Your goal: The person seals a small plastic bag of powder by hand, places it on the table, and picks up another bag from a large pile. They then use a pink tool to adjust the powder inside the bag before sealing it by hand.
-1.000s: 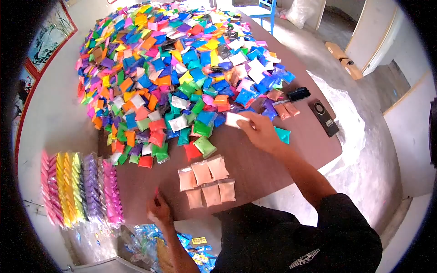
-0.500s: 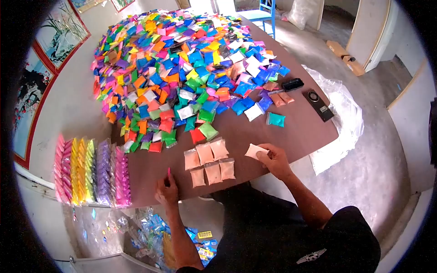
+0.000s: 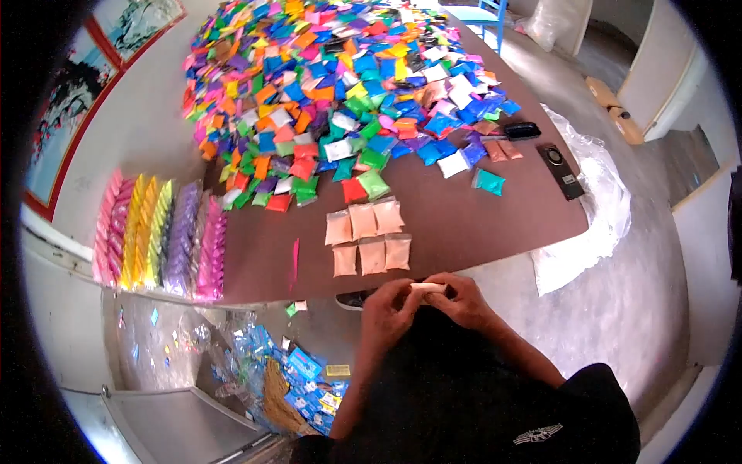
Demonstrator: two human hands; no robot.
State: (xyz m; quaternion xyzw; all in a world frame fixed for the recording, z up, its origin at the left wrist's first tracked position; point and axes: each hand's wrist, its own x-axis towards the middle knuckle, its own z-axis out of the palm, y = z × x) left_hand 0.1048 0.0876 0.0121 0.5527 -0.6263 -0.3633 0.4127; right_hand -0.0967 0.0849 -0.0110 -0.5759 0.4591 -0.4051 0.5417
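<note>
Both hands together at the near edge of the table (image 3: pixel 479 232), in front of the dark shirt. Left hand (image 3: pixel 389 309) and right hand (image 3: pixel 462 301) pinch one pale packet (image 3: pixel 429 288) between them, fingers bent round its two ends; its middle shows in the gap.

Just beyond, on the table: six peach packets (image 3: pixel 367 236), two rows of three, laid flat. Pink strip (image 3: pixel 294 263) lies lengthwise to their left, well apart. Farther left, at the table's near left corner, long clear bags (image 3: pixel 158 236) of twisted colour: pink, yellow, lime, purple.

Far side: broad heap (image 3: pixel 348 77) of small packets, many colours. Red packet (image 3: pixel 354 190) and light green packet (image 3: pixel 374 184) side by side at its near edge, beyond the peach rows. Right of these, a white packet (image 3: pixel 453 164), then a teal packet (image 3: pixel 489 182). Black case (image 3: pixel 522 130) and flat black device (image 3: pixel 562 172) near the right edge. Clear plastic (image 3: pixel 595 193) beside the table, right. Blue wrappers (image 3: pixel 305 379) on the floor, near left.
</note>
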